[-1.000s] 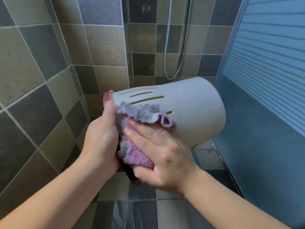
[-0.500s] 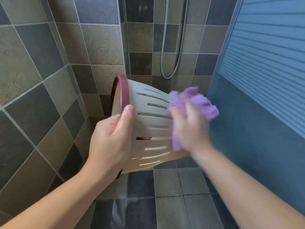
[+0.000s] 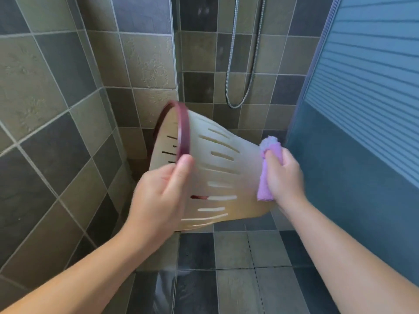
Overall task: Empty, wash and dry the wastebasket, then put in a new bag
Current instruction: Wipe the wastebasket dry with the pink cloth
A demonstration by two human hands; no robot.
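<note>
While I am standing in the tiled shower corner, I am holding the cream wastebasket (image 3: 217, 175) on its side in the air, its dark red rim (image 3: 182, 132) turned left toward the wall. My left hand (image 3: 158, 196) is gripping the rim, thumb lying on the slotted side. My right hand (image 3: 283, 177) is clutching a bunched purple cloth (image 3: 266, 184), pressing it against the basket's base end, near the blue door (image 3: 362, 132).

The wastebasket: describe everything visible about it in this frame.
The wastebasket looks like cream plastic, tapered, with rows of slots in its wall and a dark red rim band. It is held in the air on its side, mouth toward the tiled wall. The left hand grips it near the rim; the right hand presses a purple cloth against its base end.
</note>
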